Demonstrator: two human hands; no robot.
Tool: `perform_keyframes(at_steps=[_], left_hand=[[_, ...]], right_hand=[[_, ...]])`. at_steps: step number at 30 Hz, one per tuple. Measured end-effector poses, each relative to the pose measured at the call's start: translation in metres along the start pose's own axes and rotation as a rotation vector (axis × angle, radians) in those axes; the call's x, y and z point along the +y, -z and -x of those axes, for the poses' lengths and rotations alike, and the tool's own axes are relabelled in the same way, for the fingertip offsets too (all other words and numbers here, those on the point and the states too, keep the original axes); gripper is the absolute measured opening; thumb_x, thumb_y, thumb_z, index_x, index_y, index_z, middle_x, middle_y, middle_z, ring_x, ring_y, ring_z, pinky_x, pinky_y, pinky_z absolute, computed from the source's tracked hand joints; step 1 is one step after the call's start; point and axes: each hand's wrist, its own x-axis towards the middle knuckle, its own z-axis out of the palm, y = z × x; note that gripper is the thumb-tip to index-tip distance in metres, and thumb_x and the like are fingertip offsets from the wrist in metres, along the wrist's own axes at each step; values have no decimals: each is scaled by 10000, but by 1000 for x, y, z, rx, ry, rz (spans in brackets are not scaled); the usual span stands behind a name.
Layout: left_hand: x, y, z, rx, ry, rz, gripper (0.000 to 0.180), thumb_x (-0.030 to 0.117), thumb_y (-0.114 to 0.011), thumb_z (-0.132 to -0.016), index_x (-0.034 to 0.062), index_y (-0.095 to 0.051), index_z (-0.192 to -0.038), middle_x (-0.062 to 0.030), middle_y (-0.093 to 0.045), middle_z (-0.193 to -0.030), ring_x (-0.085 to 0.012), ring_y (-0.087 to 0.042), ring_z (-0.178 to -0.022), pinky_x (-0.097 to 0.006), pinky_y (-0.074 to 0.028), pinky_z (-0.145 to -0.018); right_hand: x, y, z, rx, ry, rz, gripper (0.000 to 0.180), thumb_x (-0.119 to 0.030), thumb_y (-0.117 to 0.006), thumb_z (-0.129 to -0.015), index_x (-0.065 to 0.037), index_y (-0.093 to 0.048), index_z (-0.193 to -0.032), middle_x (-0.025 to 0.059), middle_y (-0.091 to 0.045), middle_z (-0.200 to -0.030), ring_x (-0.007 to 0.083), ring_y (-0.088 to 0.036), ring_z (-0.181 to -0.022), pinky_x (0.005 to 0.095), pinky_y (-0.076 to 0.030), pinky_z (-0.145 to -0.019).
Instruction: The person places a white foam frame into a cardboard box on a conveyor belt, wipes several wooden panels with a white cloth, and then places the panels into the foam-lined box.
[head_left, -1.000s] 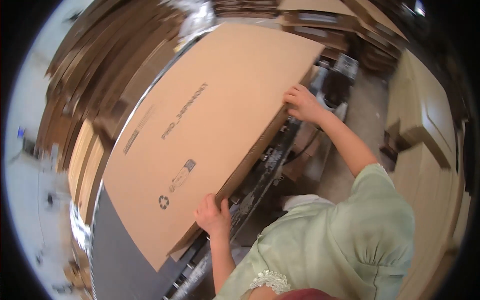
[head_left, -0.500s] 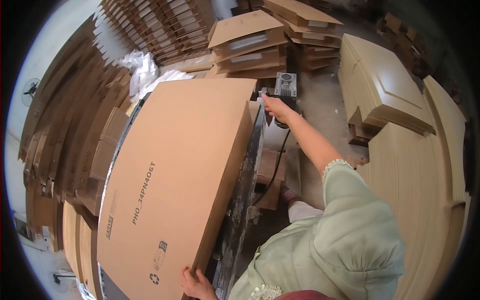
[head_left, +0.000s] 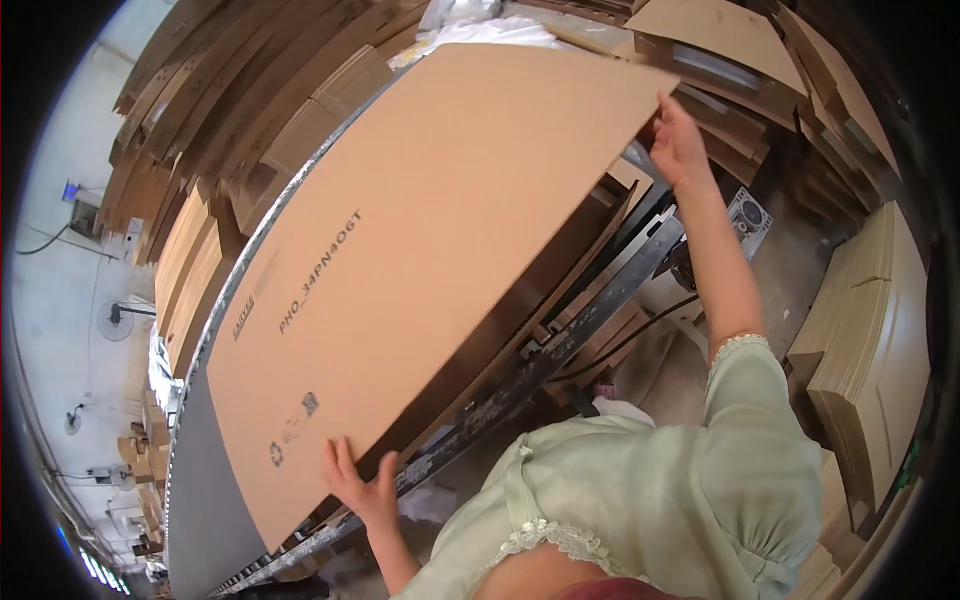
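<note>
A large, flat brown cardboard box (head_left: pixel 440 220) with dark print lies slantwise before me on a conveyor. Its top panel stands raised along the near right edge, with a dark gap beneath. My right hand (head_left: pixel 679 145) grips that panel at its far right corner, thumb on top and the other fingers mostly hidden under the edge. Down at the near edge, my left hand (head_left: pixel 362 483) is spread, its fingertips at the cardboard and the thumb apart. I cannot make out what lies inside the box.
The conveyor's grey belt (head_left: pixel 205 500) shows at the lower left, and its scuffed metal rail (head_left: pixel 480 410) runs along my side. A motor (head_left: pixel 748 222) juts out beyond my right forearm. Stacked cartons (head_left: pixel 715 45) stand at the far right; cream panels (head_left: pixel 860 370) are piled at right.
My view has turned left. My right hand has left the metal part by the motor and now holds the panel's corner, which has lifted. My left hand's fingers have spread.
</note>
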Motion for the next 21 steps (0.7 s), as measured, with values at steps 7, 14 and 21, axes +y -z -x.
perform_keyframes(at_steps=[7, 14, 21], left_hand=[[-35, 65, -171, 860, -447, -264, 314, 63, -669, -782, 22, -586, -1082, -160, -494, -1214, -292, -508, -1086, -408, -448, -840], [-73, 66, -422, 1433, -658, -525, 422, 283, -609, -828, -1, -529, -1130, -188, -533, -1090, -365, -511, -1009, -463, -428, -849], [-246, -190, -614, 96, -195, -884, 662, 506, -480, -846, -15, -432, -1252, -242, -333, -1348, -346, -296, -1266, -464, -254, -1036]], right_hand=[[-2, -25, 41, -174, 386, 707, 292, -264, -481, -910, -45, -542, -1094, 70, -603, -1021, 129, -562, -925, 279, -426, -841], [130, -40, 198, -441, 830, 1476, 252, -246, -662, -747, -73, -580, -911, 118, -523, -1073, 339, -460, -1043, 460, -368, -909], [158, -70, 226, -274, 669, 1650, 147, -201, -614, -764, -58, -589, -785, 121, -504, -1159, 346, -350, -1209, 483, -277, -987]])
